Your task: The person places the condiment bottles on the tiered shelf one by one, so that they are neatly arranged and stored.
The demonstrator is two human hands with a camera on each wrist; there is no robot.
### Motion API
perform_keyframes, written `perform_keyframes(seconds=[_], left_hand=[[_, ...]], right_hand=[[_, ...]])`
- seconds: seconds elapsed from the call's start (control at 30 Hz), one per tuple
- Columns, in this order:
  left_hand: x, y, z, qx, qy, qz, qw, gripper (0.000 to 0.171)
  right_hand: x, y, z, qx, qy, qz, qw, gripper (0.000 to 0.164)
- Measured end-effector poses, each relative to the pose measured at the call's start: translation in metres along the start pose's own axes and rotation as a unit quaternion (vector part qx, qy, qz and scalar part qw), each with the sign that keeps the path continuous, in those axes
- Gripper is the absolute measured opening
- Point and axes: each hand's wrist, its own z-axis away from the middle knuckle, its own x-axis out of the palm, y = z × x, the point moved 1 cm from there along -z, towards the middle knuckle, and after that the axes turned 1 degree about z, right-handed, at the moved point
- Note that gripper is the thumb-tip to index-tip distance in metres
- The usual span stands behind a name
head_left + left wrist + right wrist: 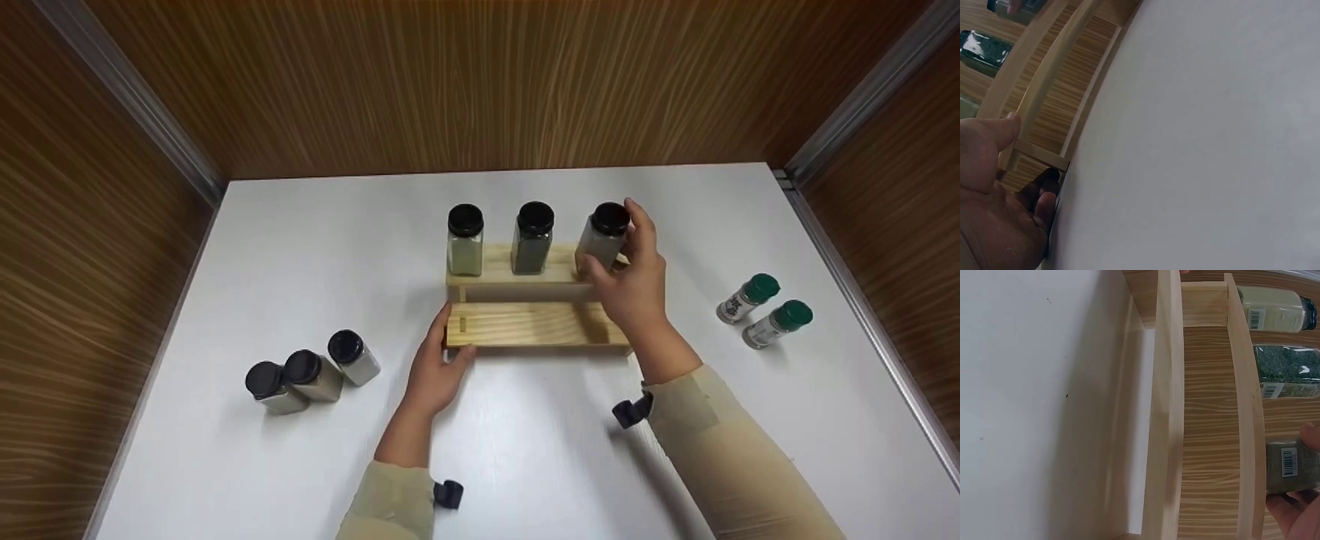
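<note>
Wooden rack point(540, 324) bears pale-green- and dark-green-filled jars point(466, 256); my right hand point(636, 283) grips a greyish-filled jar point(598, 245), left hand point(436, 376) the rack's left end.

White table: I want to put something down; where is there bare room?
The table is bare between the three jars at left and the back wall, and behind the green-capped bottles at right. So is the rack's lower tier. Crowded: the upper tier, with two jars and the right hand holding a third jar.
</note>
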Motion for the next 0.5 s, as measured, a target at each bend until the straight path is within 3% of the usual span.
perform_keyframes(seconds=[0.23,0.5], left_hand=[[-0.0006,0.0000,-0.0003,-0.007,0.002,0.000,1.0000,0.078],[0.0001,-0.0007,-0.0001,-0.009,-0.003,0.017,0.9998,0.078]], right_hand=[[0.0009,0.0006,-0.0001,0.015,-0.006,0.004,1.000,0.087],[-0.0072,0.0015,0.0089,0.020,0.002,-0.005,1.000,0.104]])
